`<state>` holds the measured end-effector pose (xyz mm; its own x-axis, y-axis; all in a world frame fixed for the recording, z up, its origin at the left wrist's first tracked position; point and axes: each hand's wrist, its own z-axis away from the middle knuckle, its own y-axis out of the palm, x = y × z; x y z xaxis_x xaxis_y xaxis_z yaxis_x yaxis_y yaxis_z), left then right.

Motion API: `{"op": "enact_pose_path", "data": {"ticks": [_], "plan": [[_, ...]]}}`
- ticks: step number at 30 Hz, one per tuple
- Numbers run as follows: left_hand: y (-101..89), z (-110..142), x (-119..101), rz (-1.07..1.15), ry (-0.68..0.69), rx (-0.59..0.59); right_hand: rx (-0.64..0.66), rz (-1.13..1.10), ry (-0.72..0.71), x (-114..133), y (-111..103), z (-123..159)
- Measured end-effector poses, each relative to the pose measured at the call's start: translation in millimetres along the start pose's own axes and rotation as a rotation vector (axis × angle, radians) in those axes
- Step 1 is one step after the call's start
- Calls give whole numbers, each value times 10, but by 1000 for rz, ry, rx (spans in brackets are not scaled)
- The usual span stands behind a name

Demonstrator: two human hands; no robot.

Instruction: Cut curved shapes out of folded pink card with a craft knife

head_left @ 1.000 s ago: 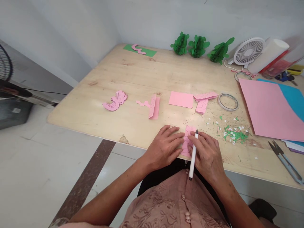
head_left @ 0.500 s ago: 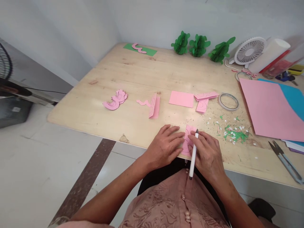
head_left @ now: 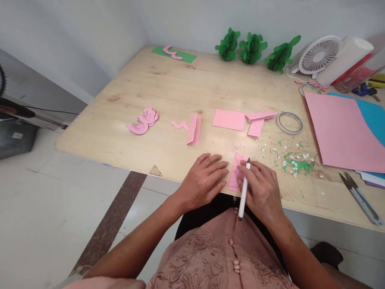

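Observation:
A small folded pink paper (head_left: 236,170) with curved pen lines lies at the near edge of the wooden table (head_left: 168,92). My left hand (head_left: 204,178) rests flat beside it, fingers stretched out and just touching its left edge. My right hand (head_left: 261,188) is closed round a white pen (head_left: 243,188), with the pen's dark tip on the paper's upper right part. Farther back lie more pink pieces: a stack of cut curly shapes (head_left: 143,120), a folded strip (head_left: 192,128), a plain rectangle (head_left: 229,119) and marked folded pieces (head_left: 258,121).
A tape ring (head_left: 289,122), green and white paper scraps (head_left: 293,162) and snips (head_left: 359,196) lie to the right. Large pink (head_left: 337,132) and blue sheets cover the right side. Three green paper cacti (head_left: 252,48), a small white fan (head_left: 319,54) and a green strip (head_left: 174,54) line the back.
My left hand has slid slightly leftward off the pink paper, uncovering more of it. My right hand and the pen stay on the paper. The view has tilted a little.

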<state>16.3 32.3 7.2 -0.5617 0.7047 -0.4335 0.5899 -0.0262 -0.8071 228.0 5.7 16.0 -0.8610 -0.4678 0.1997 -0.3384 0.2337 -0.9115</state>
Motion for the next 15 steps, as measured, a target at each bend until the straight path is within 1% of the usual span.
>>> {"op": "enact_pose_path", "data": {"ticks": [11,15], "plan": [[-6,-23,-31,-12,-1,2,-12,-1,-6,15,-12,-11],[1,-77,-54,-42,14,38,-13,3,-2,14,-8,-14]]}}
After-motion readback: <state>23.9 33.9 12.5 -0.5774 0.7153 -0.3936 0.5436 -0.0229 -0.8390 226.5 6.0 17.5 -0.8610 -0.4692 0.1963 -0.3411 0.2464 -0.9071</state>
